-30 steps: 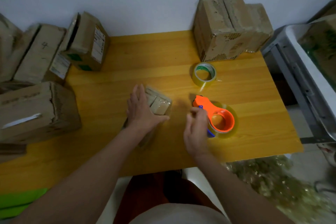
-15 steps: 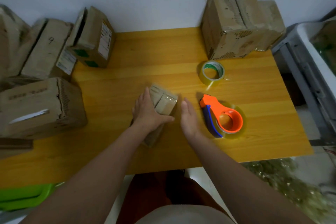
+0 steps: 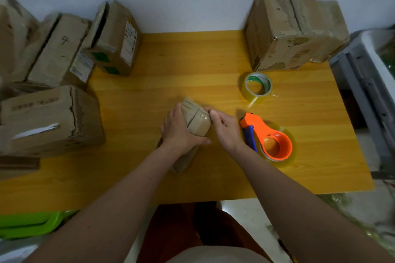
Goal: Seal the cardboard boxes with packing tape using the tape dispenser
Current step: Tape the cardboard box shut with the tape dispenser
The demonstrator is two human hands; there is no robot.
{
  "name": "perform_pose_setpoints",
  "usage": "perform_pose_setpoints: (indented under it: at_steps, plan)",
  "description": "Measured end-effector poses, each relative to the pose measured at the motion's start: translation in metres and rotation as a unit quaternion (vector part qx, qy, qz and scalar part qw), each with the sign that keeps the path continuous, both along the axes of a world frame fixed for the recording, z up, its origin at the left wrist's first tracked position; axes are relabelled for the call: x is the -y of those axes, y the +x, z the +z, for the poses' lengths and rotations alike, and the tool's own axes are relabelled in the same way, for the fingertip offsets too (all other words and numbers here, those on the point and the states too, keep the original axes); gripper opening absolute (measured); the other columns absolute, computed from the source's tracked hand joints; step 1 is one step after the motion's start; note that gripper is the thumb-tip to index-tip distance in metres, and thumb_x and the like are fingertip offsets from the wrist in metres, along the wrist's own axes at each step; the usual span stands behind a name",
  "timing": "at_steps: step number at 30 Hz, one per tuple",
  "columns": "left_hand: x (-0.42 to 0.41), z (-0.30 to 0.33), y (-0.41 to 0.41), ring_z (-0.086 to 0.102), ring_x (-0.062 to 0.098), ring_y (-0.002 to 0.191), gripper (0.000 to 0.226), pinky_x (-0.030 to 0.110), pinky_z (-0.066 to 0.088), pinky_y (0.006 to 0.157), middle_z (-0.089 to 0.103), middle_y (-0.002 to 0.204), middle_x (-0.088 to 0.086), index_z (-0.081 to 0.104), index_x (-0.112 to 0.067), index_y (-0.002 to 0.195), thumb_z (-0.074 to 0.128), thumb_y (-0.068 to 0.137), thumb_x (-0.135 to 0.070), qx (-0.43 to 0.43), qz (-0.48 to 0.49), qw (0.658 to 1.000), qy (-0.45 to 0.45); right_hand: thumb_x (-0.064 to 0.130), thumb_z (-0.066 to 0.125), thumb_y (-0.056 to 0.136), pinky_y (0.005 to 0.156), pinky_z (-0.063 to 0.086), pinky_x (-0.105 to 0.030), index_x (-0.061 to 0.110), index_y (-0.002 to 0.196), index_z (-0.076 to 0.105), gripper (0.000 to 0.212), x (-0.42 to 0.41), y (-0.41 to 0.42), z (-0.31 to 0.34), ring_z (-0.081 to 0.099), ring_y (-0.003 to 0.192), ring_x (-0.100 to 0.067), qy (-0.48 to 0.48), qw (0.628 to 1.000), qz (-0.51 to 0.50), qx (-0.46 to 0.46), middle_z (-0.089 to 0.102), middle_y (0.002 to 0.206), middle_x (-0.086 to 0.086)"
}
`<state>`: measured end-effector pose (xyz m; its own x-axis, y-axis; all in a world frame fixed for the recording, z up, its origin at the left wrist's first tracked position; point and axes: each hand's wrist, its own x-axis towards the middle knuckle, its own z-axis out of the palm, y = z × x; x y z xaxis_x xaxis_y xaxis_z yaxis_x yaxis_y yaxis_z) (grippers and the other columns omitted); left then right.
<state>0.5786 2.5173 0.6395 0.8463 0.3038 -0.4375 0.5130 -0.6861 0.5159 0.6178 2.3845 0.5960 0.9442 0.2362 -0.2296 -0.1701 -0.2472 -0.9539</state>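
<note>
— Middle of the frame: small cardboard box (image 3: pixel 195 123) lying on the yellow table (image 3: pixel 192 64), glossy tape across its upper end.
— And the left hand (image 3: pixel 180 132)?
— Laid over the box's left side, fingers close together and bent down over the edge, thumb stretched across the near face toward the right.
— Right hand (image 3: pixel 225 129)?
— Touching the box's right upper corner, fingers curled, fingertips and thumb drawn together at the taped corner (pinching tape or only pressing the cardboard: cannot tell).
— Tape dispenser (image 3: pixel 270 137)?
— Flat on the table just right of the right hand, not held; orange body, blue handle, clear roll mounted.
— Anything above it?
— Loose roll of clear tape (image 3: pixel 258 88), green-and-white core, upper right of centre, apart from the dispenser.
— Farther up?
— Large worn carton (image 3: pixel 286 30) at the upper right against the wall, a second one behind it.
— Left side?
— Several cartons (image 3: pixel 49 119) crowded along the left edge, one marked "4" (upper left).
— Bottom left corner?
— Green plastic object (image 3: pixel 27 223), partly cut off.
</note>
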Motion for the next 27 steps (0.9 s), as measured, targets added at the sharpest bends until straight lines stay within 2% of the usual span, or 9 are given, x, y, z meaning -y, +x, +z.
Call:
perform_pose_setpoints:
  at_steps: [3,5,7,9,11,18,21,23,27]
  plan:
    - [0.002,0.003,0.000,0.018,0.023,0.143,0.137,0.045,0.018,0.117,0.021,0.156,0.003,0.006,-0.017,0.153,0.091,0.051,-0.047,-0.004,-0.009,1.000,0.008,0.018,0.042,0.102,0.096,0.044,-0.030,0.005,0.110,0.069,0.031,0.005,0.014,0.005,0.057,0.101,-0.011,-0.038,0.995,0.070,-0.064,0.068,0.108,-0.005]
    - [0.003,0.004,-0.001,0.017,0.022,0.144,0.137,0.044,0.017,0.116,0.019,0.157,0.003,0.004,-0.017,0.153,0.091,0.052,-0.048,-0.009,-0.019,1.000,0.010,0.029,0.039,0.103,0.098,0.044,-0.036,0.000,0.106,0.069,0.042,0.007,0.027,0.013,0.055,0.099,-0.014,-0.140,0.979,0.127,-0.074,0.068,0.113,-0.017]
    - [0.002,0.004,-0.001,0.017,0.022,0.144,0.137,0.044,0.016,0.115,0.018,0.157,0.002,0.004,-0.017,0.153,0.091,0.052,-0.049,-0.016,-0.029,0.999,0.010,0.031,0.035,0.104,0.105,0.035,-0.032,0.000,0.124,0.060,0.044,0.005,0.033,0.022,0.052,0.118,-0.019,-0.227,0.961,0.155,-0.019,0.058,0.132,-0.018]
    - [0.002,0.002,-0.001,0.017,0.023,0.144,0.137,0.045,0.017,0.115,0.018,0.157,0.001,0.004,-0.018,0.154,0.090,0.052,-0.050,-0.017,-0.034,0.999,0.006,0.024,0.034,0.104,0.109,0.025,-0.023,0.006,0.139,0.048,0.042,-0.002,0.028,0.033,0.040,0.136,-0.019,-0.189,0.967,0.168,0.036,0.046,0.145,-0.009]
    - [0.003,0.002,-0.001,0.017,0.024,0.144,0.136,0.045,0.017,0.115,0.018,0.157,0.001,0.004,-0.019,0.154,0.090,0.053,-0.050,-0.020,-0.036,0.999,0.001,0.023,0.035,0.104,0.108,0.024,-0.020,0.010,0.141,0.046,0.041,-0.009,0.021,0.033,0.038,0.137,-0.017,-0.175,0.964,0.195,0.038,0.045,0.146,-0.005]
    - [0.001,0.008,-0.007,0.019,0.025,0.143,0.137,0.042,0.017,0.115,0.021,0.156,0.002,0.000,-0.024,0.154,0.088,0.054,-0.053,-0.038,-0.085,0.996,0.016,0.043,0.033,0.102,0.098,0.042,-0.037,0.005,0.116,0.065,0.051,0.001,0.033,0.023,0.055,0.119,-0.032,-0.290,0.922,0.250,-0.049,0.063,0.123,-0.019]
    - [0.001,0.008,-0.011,0.028,0.029,0.139,0.136,0.043,0.023,0.112,0.030,0.149,0.007,-0.005,-0.037,0.152,0.084,0.053,-0.064,-0.079,-0.109,0.990,0.041,0.025,0.036,0.103,0.110,0.026,-0.024,0.005,0.140,0.045,0.043,0.004,0.014,0.030,0.040,0.136,-0.025,-0.245,0.949,0.185,0.068,0.044,0.146,-0.014]
    - [-0.001,0.006,-0.009,0.032,0.029,0.136,0.135,0.045,0.031,0.110,0.033,0.147,0.007,-0.005,-0.038,0.151,0.084,0.053,-0.064,-0.085,-0.110,0.990,0.035,0.019,0.037,0.103,0.109,0.022,-0.018,0.006,0.142,0.041,0.042,0.001,0.003,0.030,0.038,0.138,-0.023,-0.207,0.958,0.175,0.096,0.042,0.148,-0.012]
    - [-0.003,0.007,-0.008,0.032,0.025,0.137,0.135,0.043,0.033,0.109,0.033,0.147,0.003,0.002,-0.030,0.152,0.086,0.050,-0.062,-0.071,-0.108,0.991,0.026,0.032,0.034,0.103,0.095,0.040,-0.035,0.002,0.119,0.062,0.044,-0.003,0.019,0.023,0.053,0.121,-0.034,-0.285,0.940,0.188,-0.017,0.060,0.126,-0.022]
